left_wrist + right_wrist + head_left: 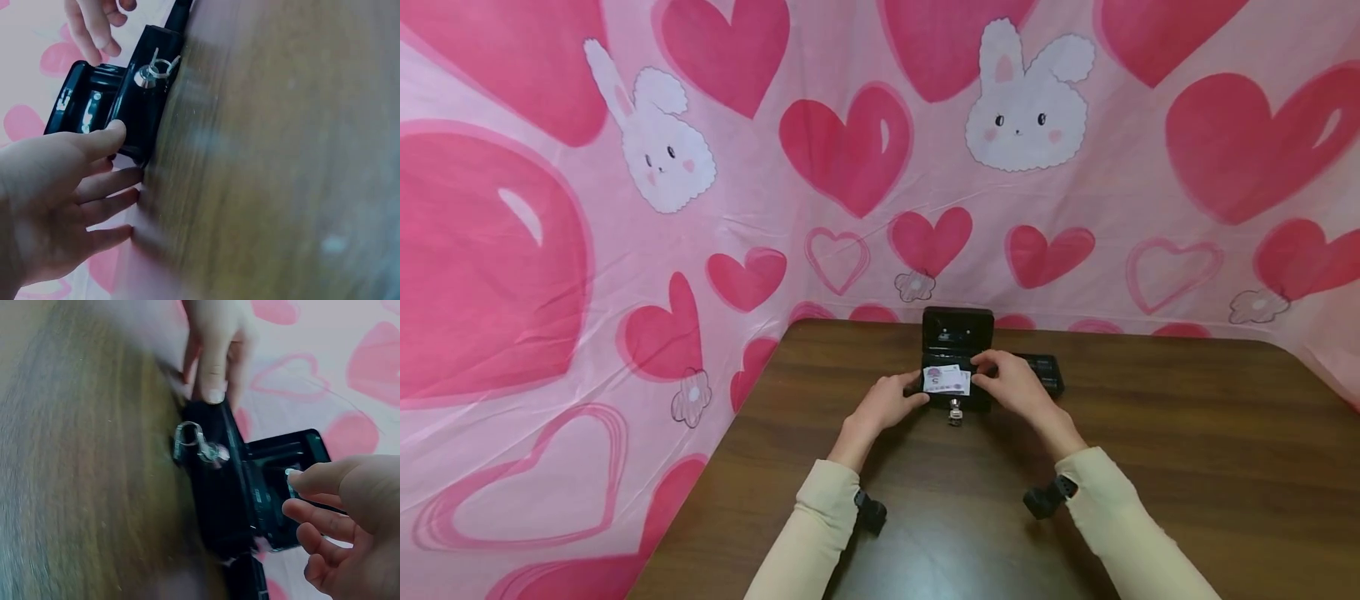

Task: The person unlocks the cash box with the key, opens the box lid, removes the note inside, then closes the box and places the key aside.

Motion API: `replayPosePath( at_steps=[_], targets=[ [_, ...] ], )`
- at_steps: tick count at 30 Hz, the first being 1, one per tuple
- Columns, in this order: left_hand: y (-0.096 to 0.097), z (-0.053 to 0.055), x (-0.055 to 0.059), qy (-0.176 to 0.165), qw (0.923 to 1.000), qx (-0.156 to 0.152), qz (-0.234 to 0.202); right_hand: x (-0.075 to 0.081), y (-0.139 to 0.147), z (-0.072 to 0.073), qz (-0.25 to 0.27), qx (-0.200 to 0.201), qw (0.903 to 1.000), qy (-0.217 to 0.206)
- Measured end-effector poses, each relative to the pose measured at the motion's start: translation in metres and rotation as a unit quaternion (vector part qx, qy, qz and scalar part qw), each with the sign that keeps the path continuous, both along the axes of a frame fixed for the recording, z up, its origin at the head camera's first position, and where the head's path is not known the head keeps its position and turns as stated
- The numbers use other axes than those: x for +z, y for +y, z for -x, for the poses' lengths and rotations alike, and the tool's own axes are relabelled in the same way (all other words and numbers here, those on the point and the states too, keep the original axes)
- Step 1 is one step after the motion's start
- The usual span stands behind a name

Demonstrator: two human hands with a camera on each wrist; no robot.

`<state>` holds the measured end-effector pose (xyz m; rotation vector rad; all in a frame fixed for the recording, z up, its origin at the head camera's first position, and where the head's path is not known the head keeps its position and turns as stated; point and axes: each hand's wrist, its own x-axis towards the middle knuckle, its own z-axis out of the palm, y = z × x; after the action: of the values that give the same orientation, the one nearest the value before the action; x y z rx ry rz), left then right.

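Observation:
A small black cash box [976, 402] stands on the table with its lid [957, 333] raised at the back. White-and-pink printed notes [946, 379] lie in it, overlapping. From the front lock hang keys on a metal ring [164, 69]. My left hand [886, 406] holds the box's left side, thumb on the front corner and fingers along the side. Over the right edge of the box is my right hand [1015, 385], its fingers loosely bent and thumb near the forefinger. In the right wrist view I see nothing between the fingertips [292, 473].
A black compartment tray [1047, 375] lies right of the box, partly behind my right hand. The brown wooden table [1187, 450] reaches back to a pink cloth [850, 267] with hearts and rabbits, which also hangs on the left.

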<state>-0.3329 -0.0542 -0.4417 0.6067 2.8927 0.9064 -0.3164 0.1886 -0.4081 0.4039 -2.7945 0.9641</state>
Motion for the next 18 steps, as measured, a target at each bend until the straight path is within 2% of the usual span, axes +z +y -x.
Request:
replayPosePath(
  at_steps=[4,10,18],
  targets=[
    [0.002,0.002,0.001,0.006,0.9999,0.0,-0.01,-0.005,-0.008,0.008,-0.012,-0.003,0.9999,-0.01],
    [0.004,0.003,0.001,-0.006,0.9999,0.007,-0.01,-0.012,-0.014,0.015,-0.018,-0.009,0.9996,-0.02],
    [0.001,0.003,0.0,-0.024,0.9995,0.008,-0.016,-0.016,-0.02,0.021,-0.052,-0.028,0.998,-0.021]
  ],
)
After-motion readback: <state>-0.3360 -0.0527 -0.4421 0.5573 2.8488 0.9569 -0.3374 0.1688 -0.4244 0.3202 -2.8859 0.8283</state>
